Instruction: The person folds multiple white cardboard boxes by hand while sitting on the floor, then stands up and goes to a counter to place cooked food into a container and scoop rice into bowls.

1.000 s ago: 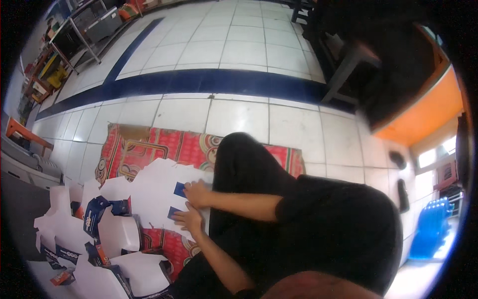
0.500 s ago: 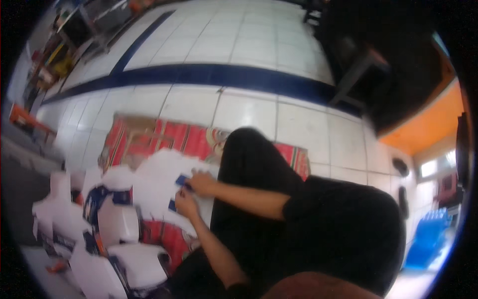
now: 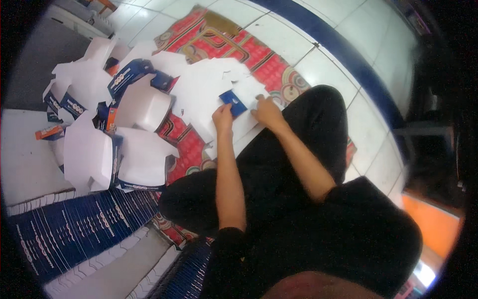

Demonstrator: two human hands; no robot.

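Two bare hands are in view: one left hand [image 3: 223, 118] and one right hand [image 3: 269, 113]. At the left fingertips is one dark-blue rectangular cardboard panel [image 3: 235, 105]. Under the hands spread flat white cardboard sheets [image 3: 201, 89], overlapping too much to count. Left of the grip stand at least five open cardboard boxes [image 3: 147, 107], white inside, dark blue outside. Nearer the body than the grip lie two rows of dark-blue folded cardboard [image 3: 84, 233].

red patterned mat [image 3: 265, 56] on tiled floor [image 3: 328, 66]; white sheets [image 3: 205, 94], apparently card, atop it.
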